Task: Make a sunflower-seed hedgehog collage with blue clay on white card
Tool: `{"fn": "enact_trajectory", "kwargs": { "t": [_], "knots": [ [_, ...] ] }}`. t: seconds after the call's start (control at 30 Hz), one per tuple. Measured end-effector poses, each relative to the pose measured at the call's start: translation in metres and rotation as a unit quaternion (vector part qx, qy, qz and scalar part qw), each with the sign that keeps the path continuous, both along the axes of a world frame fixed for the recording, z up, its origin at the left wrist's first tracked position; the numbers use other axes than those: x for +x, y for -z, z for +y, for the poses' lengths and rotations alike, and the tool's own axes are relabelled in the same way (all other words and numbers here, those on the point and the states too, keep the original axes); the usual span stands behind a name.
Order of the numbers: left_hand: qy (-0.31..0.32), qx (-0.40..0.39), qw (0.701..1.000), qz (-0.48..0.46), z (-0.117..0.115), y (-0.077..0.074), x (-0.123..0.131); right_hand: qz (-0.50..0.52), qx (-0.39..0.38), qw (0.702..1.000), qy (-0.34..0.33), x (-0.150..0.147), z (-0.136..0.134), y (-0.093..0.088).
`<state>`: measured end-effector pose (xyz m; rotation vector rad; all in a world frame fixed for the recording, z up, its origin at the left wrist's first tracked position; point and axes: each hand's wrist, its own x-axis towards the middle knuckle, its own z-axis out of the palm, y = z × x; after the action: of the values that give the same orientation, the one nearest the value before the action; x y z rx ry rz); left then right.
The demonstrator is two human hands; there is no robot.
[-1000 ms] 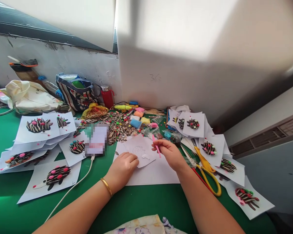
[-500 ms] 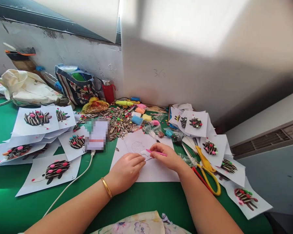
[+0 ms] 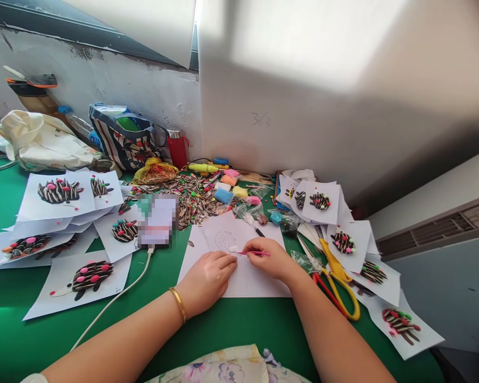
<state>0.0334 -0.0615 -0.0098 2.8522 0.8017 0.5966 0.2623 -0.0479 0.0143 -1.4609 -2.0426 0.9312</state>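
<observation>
My right hand [image 3: 269, 259] pinches a slim pink modelling tool [image 3: 260, 253], which lies nearly level with its tip pointing left. At that tip sits a small white lump [image 3: 233, 248], apparently soft clay, at the lower right of a dotted oval drawing [image 3: 223, 239]. The drawing is on a white paper sheet [image 3: 259, 282]. My left hand [image 3: 209, 276] rests on the sheet's left part, palm down with its fingers lying on the paper, close to the tool's tip. A gold bangle [image 3: 178, 304] circles that wrist.
Behind the paper lie a heap of striped sunflower seeds [image 3: 195, 199] and coloured clay packs [image 3: 224, 196]. Yellow-handled scissors [image 3: 349, 290] are on the right. Seed-covered hedgehog pictures [image 3: 93, 276] flank both sides. A charging phone [image 3: 158, 221] with its cable stands left.
The pink tool has tilted flatter and its tip has dropped to the white lump. My right hand has shifted slightly left; my left hand stays nearly in place.
</observation>
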Motion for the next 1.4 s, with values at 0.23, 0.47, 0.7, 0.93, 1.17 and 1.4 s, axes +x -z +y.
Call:
{"fn": "enact_trajectory", "kwargs": {
  "t": [0.23, 0.47, 0.7, 0.93, 1.17, 1.4],
  "knots": [
    [-0.003, -0.007, 1.0, 0.002, 0.001, -0.001, 0.001, -0.038, 0.012, 0.999, -0.005, -0.002, 0.001, 0.0],
    [-0.004, -0.006, 1.0, -0.006, 0.001, -0.003, 0.001, -0.08, 0.046, 0.996, -0.013, -0.004, -0.002, -0.001],
    [-0.006, -0.005, 1.0, -0.005, 0.001, -0.002, 0.002, -0.129, 0.097, 0.985, -0.061, -0.003, 0.0, -0.003],
    [-0.004, -0.001, 1.0, -0.013, 0.001, -0.002, 0.002, -0.173, 0.118, 0.974, -0.082, 0.001, 0.002, -0.003],
    [-0.006, -0.005, 1.0, -0.006, 0.001, -0.003, 0.002, -0.165, 0.086, 0.979, -0.088, 0.004, 0.001, -0.007],
    [-0.006, -0.008, 1.0, -0.013, 0.001, -0.003, 0.002, -0.061, 0.064, 0.995, -0.046, 0.004, -0.005, -0.013]
  ]
}}
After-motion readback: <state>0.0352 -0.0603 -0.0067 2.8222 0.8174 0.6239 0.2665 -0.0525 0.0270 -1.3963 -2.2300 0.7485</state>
